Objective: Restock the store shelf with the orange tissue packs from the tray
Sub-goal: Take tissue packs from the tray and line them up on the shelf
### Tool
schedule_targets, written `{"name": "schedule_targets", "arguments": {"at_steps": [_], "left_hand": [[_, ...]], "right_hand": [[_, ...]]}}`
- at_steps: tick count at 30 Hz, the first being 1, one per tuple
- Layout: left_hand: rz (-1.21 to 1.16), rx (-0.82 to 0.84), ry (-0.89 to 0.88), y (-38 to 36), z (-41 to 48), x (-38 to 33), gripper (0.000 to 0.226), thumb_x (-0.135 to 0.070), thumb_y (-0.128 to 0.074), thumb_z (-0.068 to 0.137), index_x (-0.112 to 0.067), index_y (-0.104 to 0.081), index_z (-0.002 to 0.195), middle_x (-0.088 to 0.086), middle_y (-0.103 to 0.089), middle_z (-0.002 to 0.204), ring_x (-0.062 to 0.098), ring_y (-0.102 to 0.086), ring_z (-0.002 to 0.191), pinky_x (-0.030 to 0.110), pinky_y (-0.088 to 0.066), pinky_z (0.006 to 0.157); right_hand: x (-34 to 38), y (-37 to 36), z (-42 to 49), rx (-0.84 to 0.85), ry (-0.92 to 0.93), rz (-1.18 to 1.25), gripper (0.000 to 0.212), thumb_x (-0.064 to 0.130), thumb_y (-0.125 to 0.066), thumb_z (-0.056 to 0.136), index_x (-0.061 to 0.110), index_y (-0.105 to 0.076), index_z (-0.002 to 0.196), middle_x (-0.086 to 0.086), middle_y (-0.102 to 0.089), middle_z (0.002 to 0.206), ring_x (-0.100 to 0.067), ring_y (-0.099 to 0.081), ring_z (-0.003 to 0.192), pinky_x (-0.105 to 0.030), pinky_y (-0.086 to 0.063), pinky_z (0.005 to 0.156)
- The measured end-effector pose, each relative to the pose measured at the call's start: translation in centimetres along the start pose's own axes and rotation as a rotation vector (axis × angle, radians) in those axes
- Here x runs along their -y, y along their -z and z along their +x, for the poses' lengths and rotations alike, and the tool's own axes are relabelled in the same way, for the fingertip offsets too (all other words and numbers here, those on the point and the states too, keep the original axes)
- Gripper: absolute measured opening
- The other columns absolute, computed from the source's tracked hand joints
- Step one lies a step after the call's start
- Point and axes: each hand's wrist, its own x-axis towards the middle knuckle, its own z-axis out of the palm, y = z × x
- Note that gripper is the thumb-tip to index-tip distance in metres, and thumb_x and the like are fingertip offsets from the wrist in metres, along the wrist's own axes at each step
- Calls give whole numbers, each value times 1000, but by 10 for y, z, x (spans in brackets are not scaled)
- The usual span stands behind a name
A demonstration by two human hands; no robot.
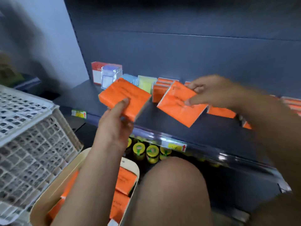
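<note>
My left hand (116,119) grips an orange tissue pack (123,93) from below, thumb on its top face, above the dark shelf (179,128). My right hand (213,91) pinches a second orange tissue pack (177,108), tilted over the shelf board. More orange packs stand in a stack at the shelf back (160,88) and lie to the right (221,112). Down at the bottom, a beige tray (48,193) holds several orange packs (126,180), partly hidden by my left forearm.
A white lattice crate (27,137) stands at the left beside the tray. Small boxes in red-white (97,72), clear-blue and yellow sit at the shelf's back left. Yellow-lidded jars (152,152) fill the shelf below. My knee (171,185) is in front.
</note>
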Motion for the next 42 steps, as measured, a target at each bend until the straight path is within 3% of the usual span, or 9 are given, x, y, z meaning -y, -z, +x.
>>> {"name": "schedule_targets", "arguments": {"at_steps": [7, 10, 13, 18, 22, 25, 29, 37, 42], "left_hand": [[-1, 88, -152, -150, -14, 6, 59, -5, -85, 77, -19, -48, 120, 10, -73, 97, 29, -67, 68, 26, -51, 50], [27, 139, -207, -187, -18, 25, 71, 0, -85, 76, -23, -44, 131, 11, -74, 111, 29, -71, 72, 29, -56, 55], [223, 234, -176, -185, -8, 57, 60, 2, -83, 77, -24, -53, 122, 8, -73, 115, 28, -76, 85, 33, -60, 64], [372, 408, -67, -176, 14, 67, 33, -9, -76, 88, -21, -55, 111, 9, -76, 106, 28, -76, 91, 41, -64, 75], [444, 453, -67, -163, 41, 58, 25, -14, -68, 94, -17, -54, 115, 8, -72, 102, 28, -73, 93, 42, -64, 72], [442, 419, -17, -155, 65, 62, 43, -8, -67, 89, -9, -52, 130, 16, -72, 120, 32, -74, 105, 44, -62, 74], [455, 440, 8, -152, 87, 67, 45, 4, -60, 88, -25, -55, 122, 12, -69, 130, 31, -72, 112, 56, -60, 83], [627, 388, 115, -147, 101, 77, 55, -13, -75, 63, -22, -65, 117, 1, -74, 106, 22, -70, 96, 37, -58, 80], [702, 341, 115, -142, 105, 79, 57, 2, -73, 74, -10, -64, 129, 6, -77, 115, 24, -74, 103, 40, -57, 89]], "right_hand": [[-72, 53, -38, -316, -74, 260, 26, 14, -84, 77, 20, -76, 101, 0, -79, 96, -21, -74, 97, -41, -56, 97], [-99, 52, -34, -453, -101, 266, 30, 16, -86, 75, 21, -77, 103, 2, -77, 98, -18, -73, 97, -43, -56, 97], [-130, 42, -31, -554, -90, 225, 32, 17, -85, 75, 22, -75, 105, 7, -76, 97, -15, -72, 93, -41, -56, 92], [-163, 36, -25, -567, -111, -71, 42, 23, -82, 79, 25, -68, 119, 7, -65, 103, -11, -59, 95, -19, -35, 74], [-187, 29, -11, -517, -45, -157, 43, 19, -84, 75, 20, -72, 116, 3, -71, 110, -16, -63, 104, -25, -43, 87], [-203, 28, 1, -442, -17, -314, 48, 22, -85, 72, 17, -71, 117, -9, -68, 116, -29, -62, 109, -34, -45, 94], [-215, 27, 13, -414, -15, -420, 52, 26, -88, 67, 20, -72, 116, -12, -61, 112, -34, -58, 109, -39, -46, 97], [-217, 14, 24, -462, 50, -415, 30, 14, -78, 78, 19, -75, 107, -7, -64, 106, -32, -57, 106, -40, -48, 93], [-215, 11, 30, -479, 55, -425, 29, 16, -77, 77, 21, -74, 106, -5, -66, 105, -32, -58, 105, -44, -51, 92]]}}
